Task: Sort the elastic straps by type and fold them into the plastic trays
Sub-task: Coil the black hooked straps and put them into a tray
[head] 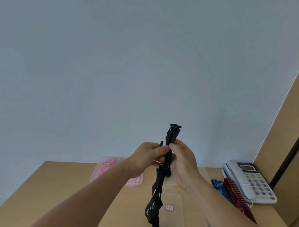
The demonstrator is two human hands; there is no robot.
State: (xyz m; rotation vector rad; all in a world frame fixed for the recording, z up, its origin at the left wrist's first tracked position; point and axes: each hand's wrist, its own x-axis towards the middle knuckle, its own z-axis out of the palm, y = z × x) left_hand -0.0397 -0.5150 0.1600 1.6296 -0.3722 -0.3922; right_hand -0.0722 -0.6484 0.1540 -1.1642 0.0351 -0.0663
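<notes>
I hold a black elastic strap with white marks upright above the desk. My left hand pinches it near the top, and my right hand grips it just beside, fingers curled round it. A black buckle end sticks up above my hands; the long tail hangs down over a clear plastic tray with a red-edged label. A second clear tray lies behind my right hand, mostly hidden. A blue striped strap and a red striped strap lie on the desk at right.
A clear tray holding pink pieces stands at the back left of the wooden desk. A white desk telephone sits at the right by a wooden panel. A pale wall rises behind the desk.
</notes>
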